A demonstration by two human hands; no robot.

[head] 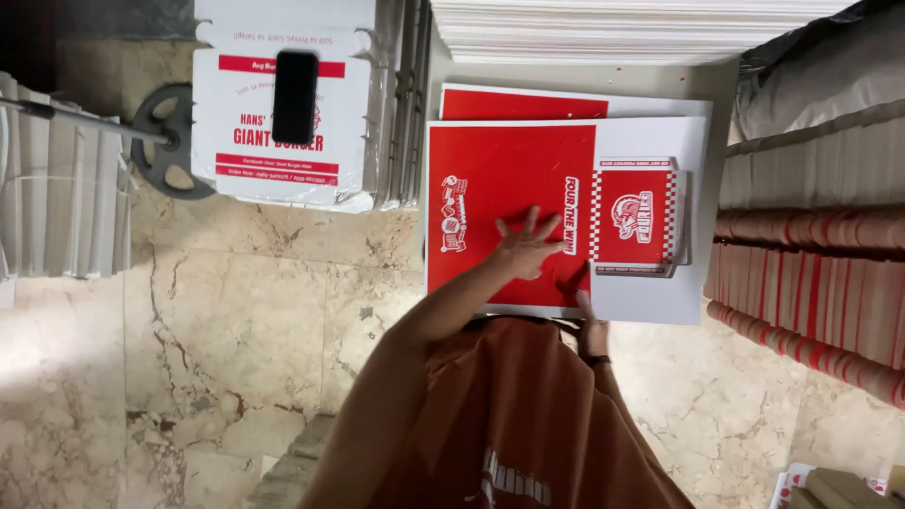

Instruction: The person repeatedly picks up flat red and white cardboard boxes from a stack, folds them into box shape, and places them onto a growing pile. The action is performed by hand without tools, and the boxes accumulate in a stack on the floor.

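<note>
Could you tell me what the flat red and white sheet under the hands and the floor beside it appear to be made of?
The flat red and white printed sheet looks like thin cardboard with a matte finish: flat, stiff, sharp cut edges, no glare. The left hand presses on it. The beige veined floor looks like polished marble or similar stone tile, with dark veins and a soft sheen.

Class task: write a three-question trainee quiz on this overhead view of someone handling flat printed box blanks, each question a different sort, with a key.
1. True or false: the left hand lies flat with spread fingers on the red sheet.
2. What rests on the folded white box? A tape, B dark phone, C scissors.
3. Where is the right hand?

Key: 1 true. 2 B. 3 At the sheet's near edge, by the person's body.
</note>
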